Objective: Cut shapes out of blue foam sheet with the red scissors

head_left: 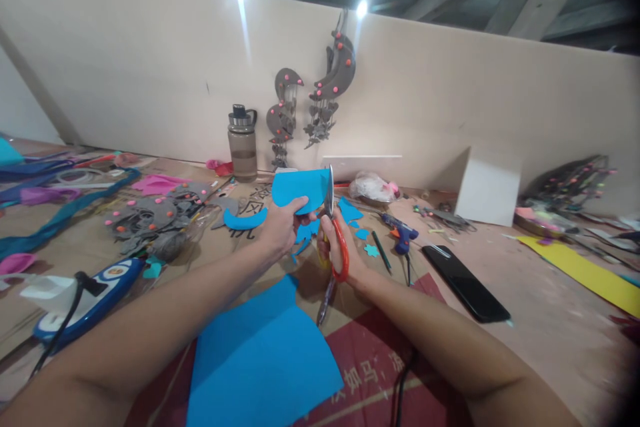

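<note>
Head view: both hands raised over worktop (525,320).
Left hand (283,227): fingers clamped on blue sheet (300,188), just left of blades.
Right hand (345,250): fingers closed through scissors (334,227) handles, blades pointing up along sheet's right edge.

Blue foam piece (299,189) upright; red-handled scissors (334,227) at its edge

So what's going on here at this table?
A person is cutting blue foam. The left hand holds up a blue piece, and the right hand works red-handled scissors at its edge. A larger blue sheet lies below on the table, with blue offcuts, a glue gun and a phone nearby.
</note>
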`<state>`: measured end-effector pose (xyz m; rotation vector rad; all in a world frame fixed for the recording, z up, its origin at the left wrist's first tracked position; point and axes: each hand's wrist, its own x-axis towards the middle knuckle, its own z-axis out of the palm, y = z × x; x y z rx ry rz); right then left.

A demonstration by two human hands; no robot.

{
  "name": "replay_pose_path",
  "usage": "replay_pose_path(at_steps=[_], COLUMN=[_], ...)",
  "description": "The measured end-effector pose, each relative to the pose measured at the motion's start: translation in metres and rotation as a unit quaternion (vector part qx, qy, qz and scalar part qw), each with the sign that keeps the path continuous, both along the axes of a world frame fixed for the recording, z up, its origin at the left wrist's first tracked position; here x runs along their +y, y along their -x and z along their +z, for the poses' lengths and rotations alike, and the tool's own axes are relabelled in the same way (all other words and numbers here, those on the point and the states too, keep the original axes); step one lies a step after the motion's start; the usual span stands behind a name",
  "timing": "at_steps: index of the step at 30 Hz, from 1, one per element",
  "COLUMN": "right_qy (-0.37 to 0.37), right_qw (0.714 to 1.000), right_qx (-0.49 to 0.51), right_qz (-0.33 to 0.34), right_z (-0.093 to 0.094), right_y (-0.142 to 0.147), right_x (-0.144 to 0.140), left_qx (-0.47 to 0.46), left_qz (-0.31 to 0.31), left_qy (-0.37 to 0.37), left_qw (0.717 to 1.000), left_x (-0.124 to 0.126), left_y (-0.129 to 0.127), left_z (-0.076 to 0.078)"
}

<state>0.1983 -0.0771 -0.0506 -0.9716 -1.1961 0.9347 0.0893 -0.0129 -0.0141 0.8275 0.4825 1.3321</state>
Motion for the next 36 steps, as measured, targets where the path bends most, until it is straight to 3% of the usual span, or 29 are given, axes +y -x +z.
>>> replay_pose_path(at_steps=[23, 36], right_qy=[0.046, 0.006], right_qw=[0.998, 1.0], right_qx=[0.029, 0.02], right_qz=[-0.008, 0.002], right_z=[0.0056, 0.0006], right_y=[0.0008, 0.0006], right_x=[-0.0021, 0.0002], left_qx=[0.024, 0.007], left_qz=[-0.017, -0.012], left_qy=[-0.025, -0.005], left_qw=[0.999, 1.0], left_x=[0.0013, 0.0002], left_y=[0.0001, 0.0], left_z=[0.0014, 0.0017])
